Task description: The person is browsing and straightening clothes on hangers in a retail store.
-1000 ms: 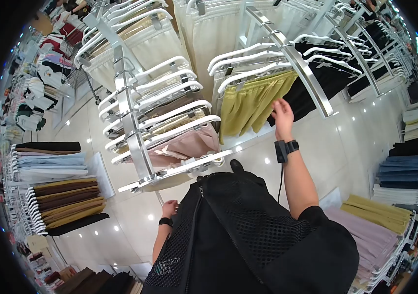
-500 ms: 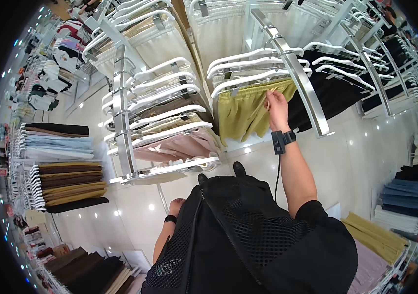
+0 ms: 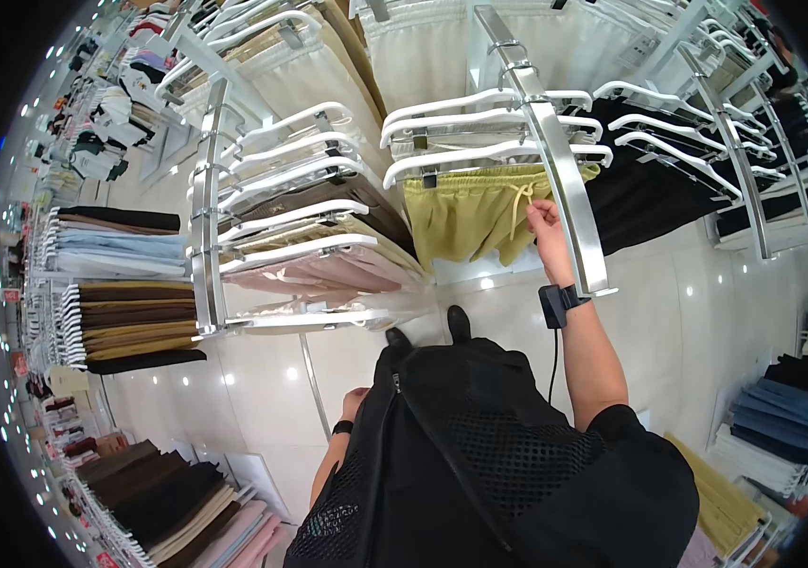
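Observation:
Olive-green shorts (image 3: 465, 220) with a gathered waistband hang from a white hanger (image 3: 479, 161) in front of me. My right hand (image 3: 550, 237) is closed in a pinch at the drawstring (image 3: 520, 201) of the shorts, just left of the metal rail's end. A loose end of the string dangles beside my fingertips. Low by my side is my left hand (image 3: 354, 403), away from the clothes. My black jacket partly covers it and its fingers are hidden.
Metal rails (image 3: 569, 204) jut toward me. Pink trousers (image 3: 323, 272) hang on the left rail, black garments (image 3: 655, 185) on the right. Folded jeans (image 3: 778, 412) are at far right, brown and black garments (image 3: 162, 492) at lower left.
My right hand has shifted right and slightly down in view, still at the drawstring. The waistband is less pulled toward it. My left hand stays low, and the view has turned slightly.

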Available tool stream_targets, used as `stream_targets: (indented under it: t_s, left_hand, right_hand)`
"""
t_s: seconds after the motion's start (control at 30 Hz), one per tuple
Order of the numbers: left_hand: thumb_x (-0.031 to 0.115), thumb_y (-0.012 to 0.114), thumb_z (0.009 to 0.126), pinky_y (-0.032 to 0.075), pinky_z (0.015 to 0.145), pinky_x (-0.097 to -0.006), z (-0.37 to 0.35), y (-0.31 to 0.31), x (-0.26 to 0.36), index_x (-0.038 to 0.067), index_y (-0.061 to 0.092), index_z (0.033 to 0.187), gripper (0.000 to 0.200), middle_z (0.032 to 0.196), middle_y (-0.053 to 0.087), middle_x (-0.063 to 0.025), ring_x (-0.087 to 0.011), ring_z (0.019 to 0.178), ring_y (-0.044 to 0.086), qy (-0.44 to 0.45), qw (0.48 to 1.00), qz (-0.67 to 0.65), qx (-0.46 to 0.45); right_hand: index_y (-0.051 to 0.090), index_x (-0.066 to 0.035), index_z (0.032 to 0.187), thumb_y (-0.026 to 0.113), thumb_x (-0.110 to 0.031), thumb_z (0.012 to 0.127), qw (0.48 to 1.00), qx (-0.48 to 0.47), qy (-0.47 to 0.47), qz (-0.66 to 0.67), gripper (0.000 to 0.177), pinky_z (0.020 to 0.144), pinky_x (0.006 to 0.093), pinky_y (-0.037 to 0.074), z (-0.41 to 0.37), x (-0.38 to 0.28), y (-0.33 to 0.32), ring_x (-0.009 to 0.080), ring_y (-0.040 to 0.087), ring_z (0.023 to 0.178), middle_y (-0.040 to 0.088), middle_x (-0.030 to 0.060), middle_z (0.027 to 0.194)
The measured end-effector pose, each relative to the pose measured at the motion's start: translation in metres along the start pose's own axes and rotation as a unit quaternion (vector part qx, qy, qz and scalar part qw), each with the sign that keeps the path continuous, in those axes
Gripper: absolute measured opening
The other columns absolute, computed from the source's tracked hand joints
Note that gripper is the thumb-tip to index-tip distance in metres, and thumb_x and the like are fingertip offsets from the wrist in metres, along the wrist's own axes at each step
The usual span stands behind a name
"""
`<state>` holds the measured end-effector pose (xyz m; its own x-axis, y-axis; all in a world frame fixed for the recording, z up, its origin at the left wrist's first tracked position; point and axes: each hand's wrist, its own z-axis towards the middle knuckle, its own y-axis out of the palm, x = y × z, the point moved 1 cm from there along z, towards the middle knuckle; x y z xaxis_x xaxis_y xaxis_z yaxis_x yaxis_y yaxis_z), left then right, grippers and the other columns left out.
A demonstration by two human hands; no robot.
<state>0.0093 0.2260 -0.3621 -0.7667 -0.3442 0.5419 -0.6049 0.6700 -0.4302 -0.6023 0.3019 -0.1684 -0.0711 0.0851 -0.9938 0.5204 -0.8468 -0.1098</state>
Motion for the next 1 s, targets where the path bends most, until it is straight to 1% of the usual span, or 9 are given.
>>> stream_targets:
  t_s: [0.07,0.13,0.3,0.4,0.47,0.57,0.7,0.9,1.0]
  left_hand:
    - [0.033,0.077,0.090,0.056,0.079,-0.0326,0.017,0.012,-0.036,-0.002,0.077,0.106,0.039,0.095,0.079,-0.0120,-0.0201,0.088,0.073,-0.041,0.999,-0.035,-0.010]
    - [0.035,0.076,0.090,0.056,0.079,-0.0331,0.004,0.006,-0.025,-0.002,0.077,0.105,0.039,0.094,0.079,-0.0125,-0.0206,0.088,0.073,-0.036,0.999,-0.021,-0.017]
    - [0.043,0.070,0.090,0.056,0.082,-0.0365,0.037,-0.016,-0.050,0.000,0.078,0.107,0.047,0.098,0.079,-0.0162,-0.0258,0.091,0.075,0.009,0.994,0.107,0.000]
    - [0.042,0.070,0.089,0.057,0.084,-0.0371,-0.009,-0.039,0.032,0.001,0.078,0.107,0.046,0.101,0.079,-0.0156,-0.0267,0.093,0.075,0.026,0.982,0.189,-0.010]
    - [0.036,0.069,0.091,0.058,0.078,-0.0372,-0.011,-0.036,0.044,0.000,0.078,0.108,0.040,0.096,0.079,-0.0141,-0.0245,0.085,0.075,0.025,0.985,0.171,-0.023]
    - [0.024,0.064,0.096,0.057,0.060,-0.0328,0.017,-0.018,0.026,0.000,0.070,0.115,0.031,0.090,0.076,-0.0111,-0.0205,0.071,0.071,-0.052,0.994,-0.016,-0.090]
    - [0.022,0.064,0.097,0.058,0.059,-0.0358,0.029,0.004,0.035,0.000,0.067,0.118,0.031,0.090,0.075,-0.0139,-0.0226,0.073,0.071,0.009,0.991,0.014,-0.131]
    - [0.023,0.064,0.099,0.057,0.059,-0.0348,0.029,0.024,0.052,0.000,0.065,0.120,0.031,0.097,0.075,-0.0153,-0.0232,0.075,0.072,-0.028,0.990,-0.078,-0.116]
    - [0.027,0.065,0.101,0.056,0.060,-0.0318,0.012,0.026,0.066,0.002,0.066,0.119,0.031,0.095,0.075,-0.0122,-0.0210,0.075,0.072,-0.024,0.991,-0.109,-0.077]
  right_hand:
    - [0.066,-0.001,0.101,0.070,-0.029,0.101,0.999,-0.017,0.028,-0.008,0.028,0.070,0.0326,0.048,-0.005,-0.004,0.000,0.0106,0.056,0.078,0.062,0.0023,0.082]
    - [0.062,-0.002,0.120,0.066,-0.015,0.101,0.997,-0.021,0.069,0.028,0.023,0.077,0.0253,0.047,-0.010,-0.009,0.006,0.0086,0.056,0.082,0.063,0.0002,0.095]
    - [0.059,-0.001,0.128,0.064,-0.012,0.101,0.999,0.018,0.042,0.016,0.029,0.085,0.0254,0.048,-0.022,0.005,0.013,0.0094,0.058,0.091,0.063,0.0015,0.103]
    - [0.056,0.000,0.135,0.063,-0.009,0.101,0.998,0.040,0.023,-0.048,0.035,0.097,0.0268,0.048,-0.032,0.009,0.001,0.0117,0.060,0.104,0.063,0.0038,0.113]
    - [0.055,0.000,0.137,0.063,-0.008,0.101,0.996,0.050,-0.021,-0.068,0.039,0.100,0.0277,0.048,-0.044,0.002,-0.011,0.0135,0.061,0.107,0.064,0.0056,0.116]
    - [0.061,0.001,0.133,0.067,-0.011,0.099,0.995,0.086,-0.013,-0.054,0.037,0.094,0.0286,0.051,-0.057,-0.007,-0.035,0.0138,0.064,0.106,0.068,0.0074,0.116]
    - [0.069,0.002,0.124,0.071,-0.015,0.096,0.993,0.091,0.025,-0.066,0.033,0.079,0.0296,0.054,-0.083,-0.013,-0.052,0.0120,0.068,0.091,0.074,0.0054,0.103]
    - [0.062,0.003,0.125,0.070,-0.007,0.097,0.992,0.045,-0.101,-0.052,0.031,0.086,0.0264,0.054,-0.052,-0.039,-0.048,0.0107,0.067,0.092,0.071,0.0047,0.104]
    - [0.061,0.002,0.126,0.070,-0.010,0.097,0.996,-0.012,-0.069,0.050,0.033,0.088,0.0275,0.054,-0.018,-0.051,-0.031,0.0117,0.066,0.099,0.070,0.0069,0.111]
